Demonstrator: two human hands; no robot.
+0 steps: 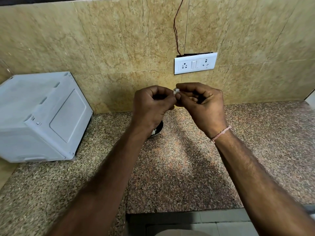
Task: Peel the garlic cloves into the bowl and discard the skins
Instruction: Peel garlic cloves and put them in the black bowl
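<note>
We are pinching a garlic clove (176, 91) between our left hand (151, 106) and right hand (203, 106), both curling above the bowl (157, 131)

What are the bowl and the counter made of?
The bowl, mostly hidden behind the left arm, looks like metal: its dark rim has a dull shine, though too little shows to be sure. The counter looks like polished granite: hard, smooth stone speckled pink, black and grey, with a soft gleam in the middle.
</note>
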